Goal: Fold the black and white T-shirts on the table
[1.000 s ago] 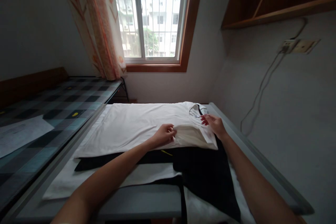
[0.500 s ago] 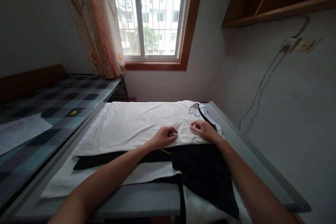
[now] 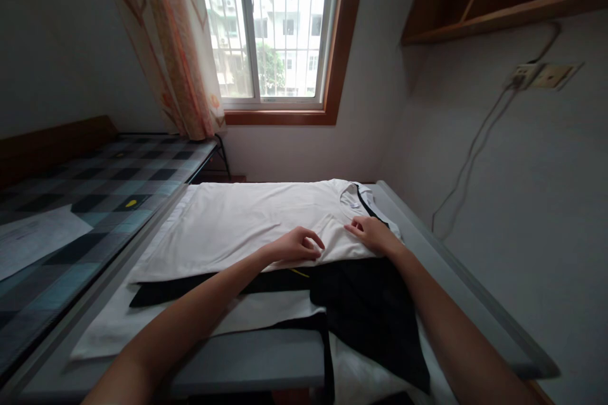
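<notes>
A white T-shirt (image 3: 237, 221) lies on top of a stack of clothes, its neckline toward the right. My left hand (image 3: 297, 245) is at the shirt's near edge, fingers curled and closed on the fabric by the sleeve. To its right, my right hand (image 3: 373, 232) pinches the white cloth near the shoulder, with thumb and index finger together. Between the hands the sleeve fabric is creased and slightly raised. Beneath the white shirt a black garment (image 3: 370, 316) shows, its sleeve hanging toward me over the table's front edge. Another white garment (image 3: 107, 329) lies lower in the stack.
The clothes rest on a grey table (image 3: 256, 361) with a raised rim. At left stands a bed with a checked cover (image 3: 156, 168) and paper sheets (image 3: 38, 237). A cable (image 3: 468, 164) hangs from a wall socket at right, below a wooden shelf (image 3: 503, 19).
The white sleeve fabric between my hands has been drawn up and folded over a little. My left hand's index finger has straightened somewhat. My right hand has barely moved.
</notes>
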The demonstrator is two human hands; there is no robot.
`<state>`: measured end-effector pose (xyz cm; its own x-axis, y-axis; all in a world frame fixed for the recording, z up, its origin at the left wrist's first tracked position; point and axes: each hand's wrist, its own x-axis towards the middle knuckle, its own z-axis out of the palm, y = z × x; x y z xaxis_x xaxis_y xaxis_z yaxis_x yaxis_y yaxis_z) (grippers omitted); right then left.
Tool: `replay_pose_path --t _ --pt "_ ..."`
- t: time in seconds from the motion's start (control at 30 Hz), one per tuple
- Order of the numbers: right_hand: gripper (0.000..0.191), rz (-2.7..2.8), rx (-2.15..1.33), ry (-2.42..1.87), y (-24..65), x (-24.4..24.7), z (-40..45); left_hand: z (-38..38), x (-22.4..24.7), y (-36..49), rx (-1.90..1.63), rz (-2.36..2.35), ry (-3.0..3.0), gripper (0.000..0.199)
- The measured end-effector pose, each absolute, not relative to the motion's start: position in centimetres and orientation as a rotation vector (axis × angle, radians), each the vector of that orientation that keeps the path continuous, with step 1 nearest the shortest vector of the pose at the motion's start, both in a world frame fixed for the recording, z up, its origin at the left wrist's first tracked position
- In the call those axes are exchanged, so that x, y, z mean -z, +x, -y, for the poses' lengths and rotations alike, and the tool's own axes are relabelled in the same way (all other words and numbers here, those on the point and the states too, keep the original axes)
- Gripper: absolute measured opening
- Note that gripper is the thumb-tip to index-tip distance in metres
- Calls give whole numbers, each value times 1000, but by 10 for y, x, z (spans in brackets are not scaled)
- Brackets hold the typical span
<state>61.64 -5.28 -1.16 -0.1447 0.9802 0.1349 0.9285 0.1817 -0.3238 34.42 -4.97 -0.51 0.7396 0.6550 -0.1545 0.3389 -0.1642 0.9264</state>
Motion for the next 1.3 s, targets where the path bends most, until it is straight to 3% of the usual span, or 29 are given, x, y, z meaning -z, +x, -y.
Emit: replay_pose_path --t 0.17,0.3,0.47,0.77,0.93,1.1,1.3 --pt "44 2192 -303 -1880 627 13 49 51 5 345 -342 -817 1771 33" --pt "37 2227 -381 -1873 630 15 48 49 6 348 -453 -903 1858 34" --pt "27 2081 -106 -1816 613 19 51 47 13 352 -568 -1015 1816 42" --pt "36 2285 63 -1543 592 44 46 57 28 353 -828 -1264 2325 12" --pt "38 2274 62 -1541 595 50 44 60 29 353 -804 -1285 2440 25" --pt "39 2254 75 -1512 595 49 43 65 26 352 -710 -1065 2632 49" --pt "40 2251 56 -1360 591 48 41 68 27 351 -484 -838 2728 49"
